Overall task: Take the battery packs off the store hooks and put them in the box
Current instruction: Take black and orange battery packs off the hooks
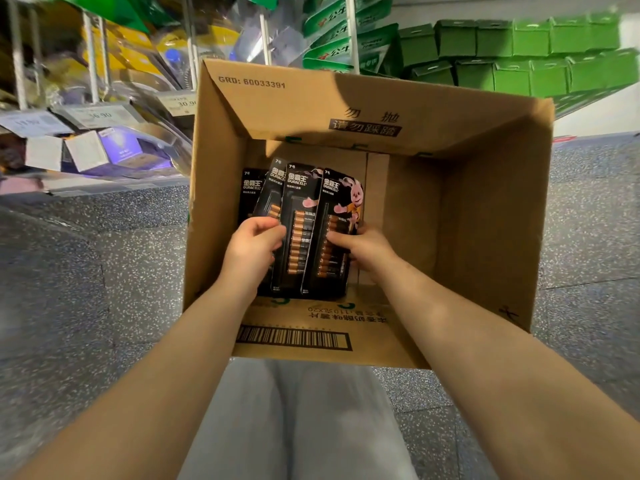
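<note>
Inside the box (485, 209), battery packs (301, 230) gripped between left hand (251, 249) and right hand (367, 249).

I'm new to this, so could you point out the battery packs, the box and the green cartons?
battery packs (300, 216), head view, front of middle pack.
box (485, 216), head view, right inner wall.
green cartons (530, 39), head view, front of one carton.

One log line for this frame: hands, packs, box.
left hand: grips battery packs | right hand: grips same | packs: inside box | box: open, on floor
</note>
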A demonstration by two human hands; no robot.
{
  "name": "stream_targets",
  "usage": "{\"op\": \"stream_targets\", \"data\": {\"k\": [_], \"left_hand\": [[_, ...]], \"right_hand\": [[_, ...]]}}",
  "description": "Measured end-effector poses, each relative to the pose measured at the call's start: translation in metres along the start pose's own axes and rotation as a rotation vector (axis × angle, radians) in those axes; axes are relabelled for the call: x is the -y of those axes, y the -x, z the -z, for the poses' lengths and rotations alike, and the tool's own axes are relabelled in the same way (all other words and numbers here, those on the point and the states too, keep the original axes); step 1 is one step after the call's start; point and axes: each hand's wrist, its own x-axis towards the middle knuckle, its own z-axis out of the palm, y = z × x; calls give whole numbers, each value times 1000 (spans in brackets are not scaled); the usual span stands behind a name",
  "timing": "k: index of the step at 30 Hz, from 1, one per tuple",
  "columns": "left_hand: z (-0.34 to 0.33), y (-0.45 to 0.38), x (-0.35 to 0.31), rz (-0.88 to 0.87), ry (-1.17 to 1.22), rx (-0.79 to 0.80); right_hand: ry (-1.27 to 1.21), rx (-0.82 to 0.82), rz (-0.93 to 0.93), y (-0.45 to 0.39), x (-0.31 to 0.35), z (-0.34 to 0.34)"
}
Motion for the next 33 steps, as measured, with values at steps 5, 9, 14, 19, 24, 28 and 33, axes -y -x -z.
{"op": "stream_targets", "data": {"k": [5, 9, 14, 19, 24, 28, 33], "left_hand": [[-2, -2, 3, 26, 27, 20], [-1, -3, 3, 32, 34, 14], [-3, 4, -5, -29, 57, 72], [-3, 20, -28, -96, 71, 227], [23, 45, -42, -251, 16, 103], [66, 60, -42, -323, 187, 32], [103, 65, -28, -256, 255, -54]], "right_hand": [[8, 0, 17, 0, 2, 1], [15, -46, 58, 4, 3, 3], [-39, -25, 256, 25, 3, 16], [-121, 126, 350, 63, 29, 17], [-70, 218, 395, 87, 62, 1], [-255, -27, 218, 65, 58, -2], [-71, -148, 40, 24, 22, -29]]}}
